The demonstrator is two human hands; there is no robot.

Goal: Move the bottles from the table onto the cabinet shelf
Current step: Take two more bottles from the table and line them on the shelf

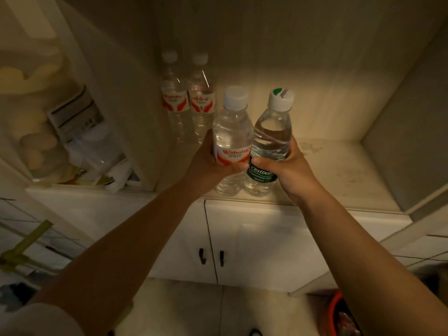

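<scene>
Two clear plastic water bottles held upright side by side, touching, bases at the front edge of the cream cabinet shelf (339,163). Left hand (206,163) wrapped round red-labelled white-capped bottle (231,139) at label height; right hand (286,168) wrapped round green-labelled bottle with white-and-green cap (269,139), thumb across the label. Both full: likely fairly heavy, thin walls slightly squeezable, smooth and perhaps slippery; label band looks the best grip. Count: four bottles, two in hand, two red-labelled clear bottles (188,100) standing at the shelf's back left corner. Three red labels, one green.
</scene>
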